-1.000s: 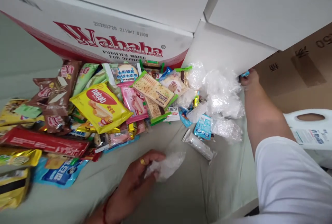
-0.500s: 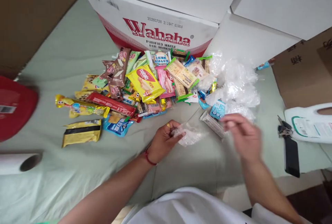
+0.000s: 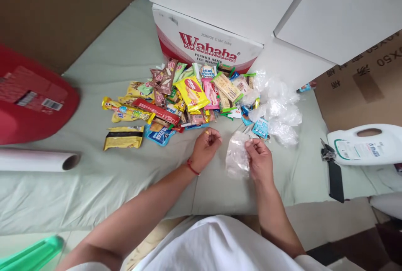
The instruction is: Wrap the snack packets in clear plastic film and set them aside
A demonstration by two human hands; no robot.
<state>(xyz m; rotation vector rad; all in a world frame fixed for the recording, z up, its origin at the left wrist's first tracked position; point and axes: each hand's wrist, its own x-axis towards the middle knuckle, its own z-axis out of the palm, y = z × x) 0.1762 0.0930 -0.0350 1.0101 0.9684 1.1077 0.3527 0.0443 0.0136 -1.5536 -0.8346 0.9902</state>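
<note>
Bag [image 3: 238, 158]: clear plastic, between the hands, nearer side of the snack pile [image 3: 158, 111].
Right hand [image 3: 260, 160]: thumb and fingers gripping bag's edge.
Left hand [image 3: 204, 148]: fingers curled closed, near bag, apart from it.
Carton [image 3: 210, 47]: Wahaha print, behind snack pile.
Clear wrappers [image 3: 279, 109]: bunched right of snack pile.
Jug [image 3: 367, 144]: white, far right, beside keys [image 3: 328, 152].

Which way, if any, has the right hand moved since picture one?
Yes: the right hand moved left and toward the shirt, away from the rightmost brown box.
</note>
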